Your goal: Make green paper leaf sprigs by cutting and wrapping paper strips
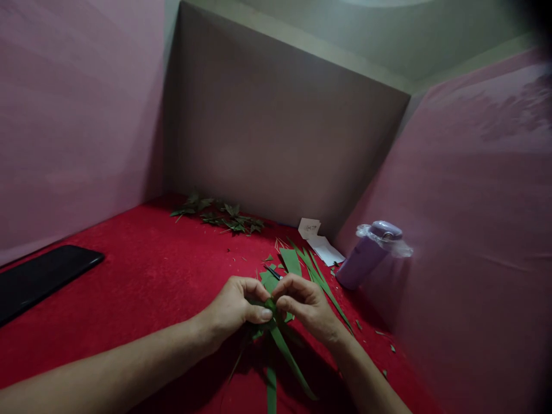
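Note:
Both hands meet at the lower middle of the head view, over a red cloth. My left hand (pixel 241 305) pinches a green leaf strip (pixel 288 353) between thumb and fingers, and the strip's long end hangs down toward me. At the same spot my right hand (pixel 304 302) has its thumb and fingertips closed on the leaf piece. My fingers partly hide how the pieces join. Just beyond the hands lie dark-tipped scissors (pixel 273 272), their handles mostly covered. A wide cut leaf piece (pixel 290 261) rests behind them.
Lobed leaves (pixel 228 217) lie along the back of the red cloth (pixel 150 282). Long leaf blades (pixel 323 282), white papers (pixel 324 250) and a leaning purple bottle (pixel 364 256) with clear plastic are at right. A black phone-like slab (pixel 47 276) lies left. Pink panels flank both sides.

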{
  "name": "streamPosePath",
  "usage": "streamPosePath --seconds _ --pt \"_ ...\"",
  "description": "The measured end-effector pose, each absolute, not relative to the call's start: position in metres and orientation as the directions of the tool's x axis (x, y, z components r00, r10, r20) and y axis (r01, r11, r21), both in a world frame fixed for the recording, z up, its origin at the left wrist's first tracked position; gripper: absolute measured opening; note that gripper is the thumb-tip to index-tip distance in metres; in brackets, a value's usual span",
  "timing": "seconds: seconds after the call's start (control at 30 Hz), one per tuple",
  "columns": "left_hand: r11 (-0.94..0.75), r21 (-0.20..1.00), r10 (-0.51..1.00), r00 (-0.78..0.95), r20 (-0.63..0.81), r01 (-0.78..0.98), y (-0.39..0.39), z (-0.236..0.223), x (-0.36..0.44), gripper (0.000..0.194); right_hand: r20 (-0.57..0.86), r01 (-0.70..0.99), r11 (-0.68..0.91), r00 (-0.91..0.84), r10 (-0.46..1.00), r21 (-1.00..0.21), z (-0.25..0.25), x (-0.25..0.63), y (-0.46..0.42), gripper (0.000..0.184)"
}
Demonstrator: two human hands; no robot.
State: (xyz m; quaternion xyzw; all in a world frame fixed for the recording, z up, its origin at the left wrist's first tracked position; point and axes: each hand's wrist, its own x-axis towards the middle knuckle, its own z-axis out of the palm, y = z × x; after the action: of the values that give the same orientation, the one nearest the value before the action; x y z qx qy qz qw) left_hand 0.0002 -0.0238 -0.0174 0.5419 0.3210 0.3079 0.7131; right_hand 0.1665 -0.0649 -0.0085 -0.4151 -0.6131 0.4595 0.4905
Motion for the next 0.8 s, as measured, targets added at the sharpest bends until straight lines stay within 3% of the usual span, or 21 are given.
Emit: streamPosePath --seconds 0.4,0.8 --pt "0.206 0.973 0.808 0.579 -0.109 -0.105 -0.024 -0.0161 0.0013 0.021 0.203 0.077 0.212 -0.112 0.973 -0.974 -0.0095 0.1651 -0.0636 0.006" --pt "0.234 0.965 0.832 0.538 -0.136 -0.117 -0.0242 -0.0176 0.0017 0.017 0.212 0.141 0.227 -0.119 0.97 -0.964 -0.0138 0.1678 -0.0623 0.013"
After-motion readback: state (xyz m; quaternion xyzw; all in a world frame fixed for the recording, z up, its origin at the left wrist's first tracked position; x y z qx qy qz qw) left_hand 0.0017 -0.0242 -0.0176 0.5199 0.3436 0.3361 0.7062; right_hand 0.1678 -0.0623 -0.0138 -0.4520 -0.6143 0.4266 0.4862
